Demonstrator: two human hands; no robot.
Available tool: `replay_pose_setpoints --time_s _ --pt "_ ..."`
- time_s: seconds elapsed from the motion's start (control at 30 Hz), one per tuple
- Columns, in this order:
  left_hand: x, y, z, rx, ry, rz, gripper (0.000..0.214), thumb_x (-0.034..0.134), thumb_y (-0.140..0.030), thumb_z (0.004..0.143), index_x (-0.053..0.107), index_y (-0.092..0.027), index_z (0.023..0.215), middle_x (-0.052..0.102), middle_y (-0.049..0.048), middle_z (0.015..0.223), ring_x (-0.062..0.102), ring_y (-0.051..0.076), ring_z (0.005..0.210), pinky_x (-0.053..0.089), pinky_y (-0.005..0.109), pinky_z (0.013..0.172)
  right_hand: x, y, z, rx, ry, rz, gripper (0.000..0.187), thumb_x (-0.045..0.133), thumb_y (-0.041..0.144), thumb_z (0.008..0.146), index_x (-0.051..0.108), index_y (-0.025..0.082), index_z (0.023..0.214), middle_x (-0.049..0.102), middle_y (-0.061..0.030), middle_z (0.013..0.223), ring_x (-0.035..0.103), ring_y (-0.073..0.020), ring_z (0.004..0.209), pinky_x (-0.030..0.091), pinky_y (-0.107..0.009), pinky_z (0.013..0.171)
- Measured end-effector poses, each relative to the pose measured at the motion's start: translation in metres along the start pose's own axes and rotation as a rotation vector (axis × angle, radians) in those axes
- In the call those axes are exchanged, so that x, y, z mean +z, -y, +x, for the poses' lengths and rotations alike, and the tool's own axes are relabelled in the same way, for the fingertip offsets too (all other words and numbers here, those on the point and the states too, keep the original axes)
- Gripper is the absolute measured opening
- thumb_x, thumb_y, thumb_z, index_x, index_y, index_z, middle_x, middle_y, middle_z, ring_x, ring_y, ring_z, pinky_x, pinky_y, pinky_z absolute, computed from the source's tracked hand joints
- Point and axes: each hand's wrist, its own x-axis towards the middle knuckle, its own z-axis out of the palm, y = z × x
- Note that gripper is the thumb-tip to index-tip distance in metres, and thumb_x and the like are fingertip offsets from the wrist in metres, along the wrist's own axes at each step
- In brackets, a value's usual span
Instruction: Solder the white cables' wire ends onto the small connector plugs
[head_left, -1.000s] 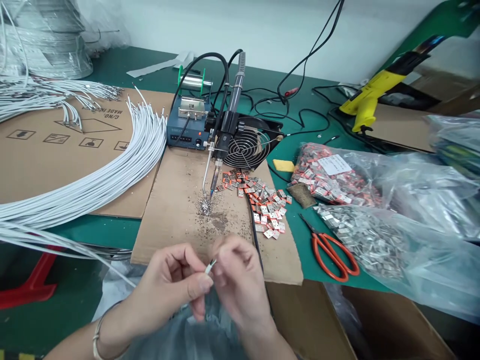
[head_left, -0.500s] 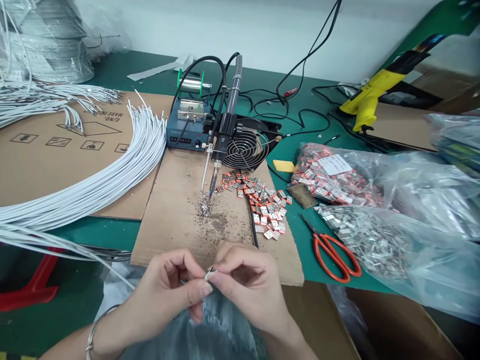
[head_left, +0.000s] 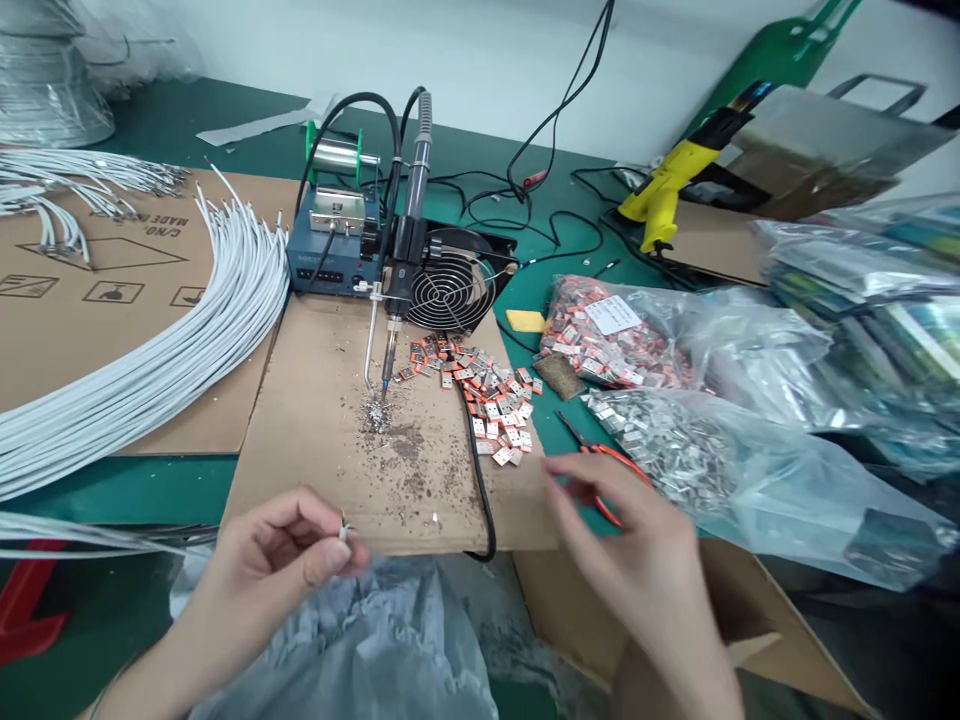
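My left hand (head_left: 289, 550) is closed in a pinch on the end of a white cable (head_left: 344, 532), whose stripped wires stick up past the fingertips. Over the right edge of the cardboard, my right hand (head_left: 637, 540) is open, thumb and fingers apart and nothing seen between them. It partly covers the orange-handled scissors (head_left: 621, 460); whether it touches them I cannot tell. Close by lies a heap of small metal USB plugs (head_left: 499, 405) with orange parts. A soldering iron (head_left: 405, 240) stands clamped tip-down over solder crumbs on the cardboard sheet (head_left: 300, 420).
A blue soldering station (head_left: 330, 265) with a solder spool (head_left: 336, 155) and a black fan (head_left: 454, 290) stand behind. White cables (head_left: 187, 350) lie left. Bags of plugs (head_left: 607, 335) and metal shells (head_left: 667, 450) lie right, near a yellow heat tool (head_left: 667, 190).
My hands have separated. The right let go of the cable end and moved right toward the scissors, opening. My left hand keeps the cable, slightly further left. The view has shifted right.
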Motion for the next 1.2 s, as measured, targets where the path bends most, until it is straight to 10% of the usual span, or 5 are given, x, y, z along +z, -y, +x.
replay_pose_setpoints --time_s 0.13,0.33,0.5,0.8,1.2 --pt "-0.003 -0.005 0.005 0.079 -0.045 0.076 0.007 0.074 -0.019 0.066 0.067 -0.018 0.068 0.07 -0.0016 0.064 0.064 0.01 0.054 0.051 0.016 0.055 -0.033 -0.052 0.001 0.227 0.139 -0.631 0.027 0.047 0.043 0.08 0.058 0.019 0.083 0.065 -0.0099 0.069 0.062 -0.028 0.059 0.042 -0.033 0.046" --pt "-0.009 -0.001 0.016 0.141 0.05 0.13 0.012 0.069 -0.012 0.068 0.07 -0.018 0.078 0.06 -0.0046 0.058 0.059 0.008 0.051 0.049 0.016 0.049 -0.045 -0.072 0.008 0.403 0.381 -0.425 0.02 0.053 0.035 0.074 0.043 0.026 0.058 0.055 -0.0012 0.044 0.054 -0.0194 0.037 0.039 -0.03 0.039" --pt "-0.011 -0.006 0.018 0.073 0.135 0.075 0.013 0.069 -0.01 0.068 0.069 -0.015 0.08 0.056 -0.0048 0.058 0.057 0.007 0.047 0.047 0.016 0.047 -0.036 -0.051 -0.019 0.354 0.025 -0.197 0.032 0.058 0.032 0.071 0.054 0.018 0.1 0.065 -0.0102 0.074 0.064 -0.0246 0.064 0.052 -0.033 0.053" --pt "-0.011 -0.002 0.013 -0.007 0.257 0.026 0.023 0.07 -0.021 0.072 0.072 -0.018 0.095 0.054 -0.0046 0.056 0.054 0.006 0.044 0.046 0.016 0.044 0.01 0.027 -0.033 -0.017 0.801 0.218 0.064 0.064 0.022 0.063 0.044 0.024 0.123 0.056 -0.014 0.116 0.06 -0.0286 0.098 0.055 -0.034 0.073" --pt "-0.01 -0.003 0.012 -0.034 0.305 -0.049 0.019 0.071 -0.022 0.072 0.074 -0.022 0.091 0.057 -0.0044 0.054 0.054 0.006 0.044 0.047 0.015 0.043 0.004 0.055 -0.016 0.175 0.843 0.293 0.034 0.048 0.035 0.084 0.051 0.027 0.117 0.059 -0.0093 0.113 0.058 -0.0236 0.101 0.049 -0.034 0.082"
